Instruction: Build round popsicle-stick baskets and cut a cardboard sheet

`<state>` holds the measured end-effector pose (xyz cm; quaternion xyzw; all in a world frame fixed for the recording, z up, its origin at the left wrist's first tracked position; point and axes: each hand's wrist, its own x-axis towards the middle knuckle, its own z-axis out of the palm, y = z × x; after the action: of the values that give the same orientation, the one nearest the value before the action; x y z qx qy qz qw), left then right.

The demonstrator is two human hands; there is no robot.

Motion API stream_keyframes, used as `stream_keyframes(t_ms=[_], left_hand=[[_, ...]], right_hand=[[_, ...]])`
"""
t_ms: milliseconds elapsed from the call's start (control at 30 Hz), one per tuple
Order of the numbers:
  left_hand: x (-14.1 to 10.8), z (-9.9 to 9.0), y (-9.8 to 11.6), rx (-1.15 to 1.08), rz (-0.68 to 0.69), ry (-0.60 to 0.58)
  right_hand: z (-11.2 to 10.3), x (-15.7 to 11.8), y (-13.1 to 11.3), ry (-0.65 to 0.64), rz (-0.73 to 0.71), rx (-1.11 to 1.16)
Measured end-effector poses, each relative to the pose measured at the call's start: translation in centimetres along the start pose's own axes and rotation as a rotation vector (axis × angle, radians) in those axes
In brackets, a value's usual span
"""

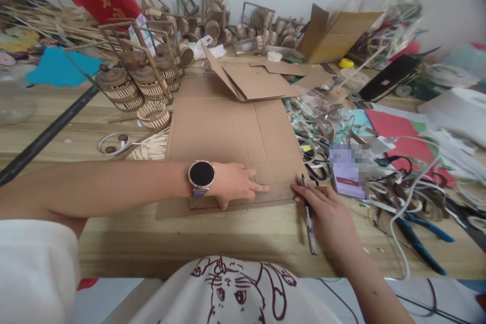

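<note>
A flat brown cardboard sheet lies on the wooden table in front of me. My left hand, with a round watch on its wrist, lies on the sheet's near part, fingers spread and pointing right. At the sheet's near right corner is my right hand, its fingertips touching the cardboard. A pen is held in my right hand, its lower end pointing toward me. Folded cardboard pieces rest on the far end of the sheet.
Small bamboo baskets with frames stand at the back left. A black strip crosses the left side. To the right are a phone, blue-handled pliers, a white cable and scraps. An open cardboard box stands behind.
</note>
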<state>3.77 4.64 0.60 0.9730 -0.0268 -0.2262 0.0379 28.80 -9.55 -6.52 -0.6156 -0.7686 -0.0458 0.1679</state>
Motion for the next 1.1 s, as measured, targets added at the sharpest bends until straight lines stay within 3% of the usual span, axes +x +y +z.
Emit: stream_keyframes(t_ms=[167,467,767,900,1000,1100], left_hand=[[0.1,0.2,-0.1,-0.05,0.005,0.063],[0.0,-0.1,0.2,-0.02,-0.035,0.02],[0.2,0.3,-0.3,0.002,-0.002,0.071],[0.3,0.7,-0.7,0.032,0.026,0.069],[0.3,0.6,-0.8,0.007,0.041,0.105],[0.2,0.1,-0.7,-0.018,0.031,0.089]], right_hand=[[0.2,-0.2,0.1,-0.001,-0.017,-0.073],[0.1,0.0,-0.1,0.004,-0.03,-0.081],[-0.3,-0.1,0.0,0.025,0.064,0.084],[-1.5,0.2,-3.6,0.122,0.178,0.347],[-1.9,1.0,-7.9,0.033,0.079,0.683],[-0.7,2.0,-11.3,-0.039,0.178,0.808]])
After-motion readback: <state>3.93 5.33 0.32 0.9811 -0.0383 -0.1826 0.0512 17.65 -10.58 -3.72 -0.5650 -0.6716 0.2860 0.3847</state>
